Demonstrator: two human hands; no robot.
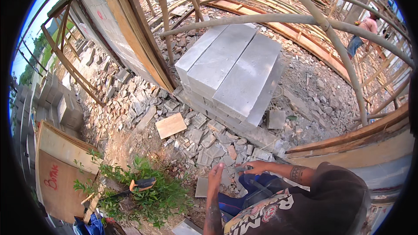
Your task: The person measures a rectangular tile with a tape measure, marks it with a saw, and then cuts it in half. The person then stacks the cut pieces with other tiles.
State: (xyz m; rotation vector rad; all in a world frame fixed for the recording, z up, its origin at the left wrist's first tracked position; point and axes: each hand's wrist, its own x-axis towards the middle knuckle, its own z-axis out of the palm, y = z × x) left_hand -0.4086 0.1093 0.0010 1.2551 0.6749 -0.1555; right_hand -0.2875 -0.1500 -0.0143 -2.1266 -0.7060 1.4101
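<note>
My left hand (215, 174) is raised above the rubble, its fingers pointing up and partly spread, with nothing visible in it. Beside it, my right hand (256, 166) has its fingers curled around a small dark thing that I cannot make out. Both hands are in front of my dark shirt and blue trousers, near the broken block pieces (214, 151). Farther ahead stands a stack of long grey concrete blocks (222, 56), and neither hand touches it. A small square block (275, 119) sits at the stack's right corner.
A leafy green bush (143, 200) grows at lower left, with a black-and-orange tool (143, 184) on it. Plywood sheets (61, 182) lean nearby. A thin wooden board (171, 125) lies on rubble. Curved poles (244, 18) cross above the stack; a person (368, 28) is at far right.
</note>
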